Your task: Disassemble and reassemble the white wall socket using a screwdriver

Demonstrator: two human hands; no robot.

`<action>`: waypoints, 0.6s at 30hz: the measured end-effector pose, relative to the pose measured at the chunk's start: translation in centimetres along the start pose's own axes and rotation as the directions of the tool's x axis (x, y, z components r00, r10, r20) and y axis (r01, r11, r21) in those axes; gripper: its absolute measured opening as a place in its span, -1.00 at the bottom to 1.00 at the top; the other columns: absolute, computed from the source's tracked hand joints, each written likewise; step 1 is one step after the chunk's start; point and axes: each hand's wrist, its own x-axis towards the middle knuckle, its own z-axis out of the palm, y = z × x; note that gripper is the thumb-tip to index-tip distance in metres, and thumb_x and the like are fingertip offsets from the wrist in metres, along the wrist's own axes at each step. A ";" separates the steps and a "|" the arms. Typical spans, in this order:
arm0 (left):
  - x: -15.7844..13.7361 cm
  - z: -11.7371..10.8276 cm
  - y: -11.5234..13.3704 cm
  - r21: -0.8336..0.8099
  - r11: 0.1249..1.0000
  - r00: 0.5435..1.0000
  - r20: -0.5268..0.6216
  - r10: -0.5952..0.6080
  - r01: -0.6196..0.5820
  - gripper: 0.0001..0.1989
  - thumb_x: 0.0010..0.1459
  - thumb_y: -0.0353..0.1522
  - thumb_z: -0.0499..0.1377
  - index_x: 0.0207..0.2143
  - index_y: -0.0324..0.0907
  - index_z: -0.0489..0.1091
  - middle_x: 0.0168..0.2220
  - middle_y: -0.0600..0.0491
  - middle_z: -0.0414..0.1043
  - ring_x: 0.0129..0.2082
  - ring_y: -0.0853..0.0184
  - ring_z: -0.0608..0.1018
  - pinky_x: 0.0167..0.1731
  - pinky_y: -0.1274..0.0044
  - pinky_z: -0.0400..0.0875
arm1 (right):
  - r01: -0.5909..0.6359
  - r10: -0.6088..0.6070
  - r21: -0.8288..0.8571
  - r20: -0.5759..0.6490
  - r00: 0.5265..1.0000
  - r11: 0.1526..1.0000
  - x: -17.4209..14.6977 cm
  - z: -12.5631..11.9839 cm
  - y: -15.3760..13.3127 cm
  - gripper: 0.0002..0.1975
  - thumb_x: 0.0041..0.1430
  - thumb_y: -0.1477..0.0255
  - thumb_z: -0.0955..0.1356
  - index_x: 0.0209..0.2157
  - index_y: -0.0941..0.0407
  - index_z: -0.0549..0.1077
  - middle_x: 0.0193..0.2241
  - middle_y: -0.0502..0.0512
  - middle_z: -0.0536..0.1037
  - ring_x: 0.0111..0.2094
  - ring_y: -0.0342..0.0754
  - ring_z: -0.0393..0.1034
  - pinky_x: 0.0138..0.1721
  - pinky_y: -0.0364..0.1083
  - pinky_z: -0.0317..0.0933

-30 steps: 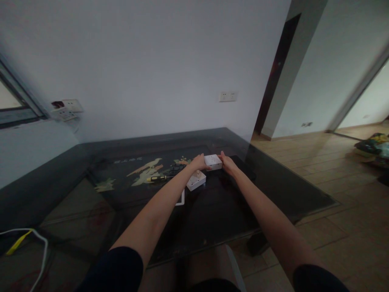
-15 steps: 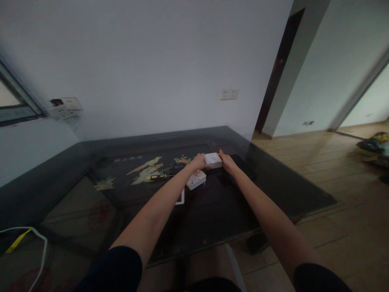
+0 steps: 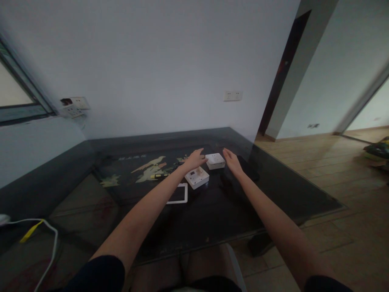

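A white wall socket on its mounting box [image 3: 215, 161] rests on the dark table between my two hands. My left hand [image 3: 195, 159] hovers at its left side, fingers stretched out and holding nothing. On the other side, my right hand [image 3: 232, 160] is open too, its fingers extended beside the socket with a small gap. Just below my left hand lies an open white mounting box [image 3: 197, 180], hollow side up, with small parts inside that I cannot make out. A white rectangular frame [image 3: 186, 193] is partly covered by my left forearm.
A yellow-and-black screwdriver [image 3: 159, 176] lies left of the boxes, near dark items half hidden by my arm. A flat black object [image 3: 248, 168] is right of my right hand. A white cable [image 3: 54, 247] with a yellow tag crosses the table's left. The wall [image 3: 158, 81] stands behind.
Both hands have let go of the white socket box and moved apart from it; it now sits on the table. More of the open box and white frame shows.
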 end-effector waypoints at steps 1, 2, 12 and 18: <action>-1.3 -0.7 -0.1 -0.014 1.000 1.000 -0.015 0.004 -0.004 -0.39 0.15 -0.30 0.14 0.21 -0.32 0.09 0.20 -0.24 0.21 0.17 0.16 0.34 0.12 0.38 0.24 | 0.025 -0.025 0.001 0.011 1.000 1.000 -0.6 0.0 -0.3 -0.47 0.17 0.14 0.29 0.04 0.22 0.42 0.11 0.30 0.40 0.16 0.09 0.26 0.20 0.05 0.06; -2.7 -1.2 -0.3 -0.033 0.999 0.999 -0.036 0.011 -0.012 -0.43 0.17 -0.31 0.11 0.21 -0.29 0.10 0.18 -0.21 0.25 0.14 0.19 0.38 0.11 0.38 0.26 | 0.051 -0.051 0.003 0.034 0.998 0.999 -1.3 0.2 -0.6 -0.48 0.17 0.15 0.29 0.04 0.20 0.42 0.10 0.28 0.42 0.14 0.08 0.28 0.20 0.04 0.07; -13.9 1.4 -2.0 -0.021 0.999 0.985 -0.172 -0.029 0.026 -0.29 0.01 -0.28 0.27 0.18 -0.28 0.13 0.17 -0.26 0.21 0.19 0.06 0.28 0.16 0.23 0.17 | 0.031 0.014 -0.117 0.368 0.930 0.993 -7.0 5.6 0.0 -0.48 0.09 0.41 0.36 0.12 0.20 0.34 0.14 0.30 0.37 0.13 0.12 0.31 0.14 0.11 0.16; -13.4 2.2 -2.5 0.033 0.995 0.979 -0.180 -0.092 0.099 -0.23 -0.01 -0.24 0.29 0.20 -0.26 0.08 0.20 -0.29 0.17 0.22 -0.01 0.23 0.15 0.19 0.17 | 0.035 0.031 -0.179 0.355 0.934 0.983 -7.5 6.6 -0.5 -0.51 0.06 0.49 0.36 0.07 0.25 0.39 0.09 0.33 0.42 0.09 0.12 0.34 0.15 0.10 0.14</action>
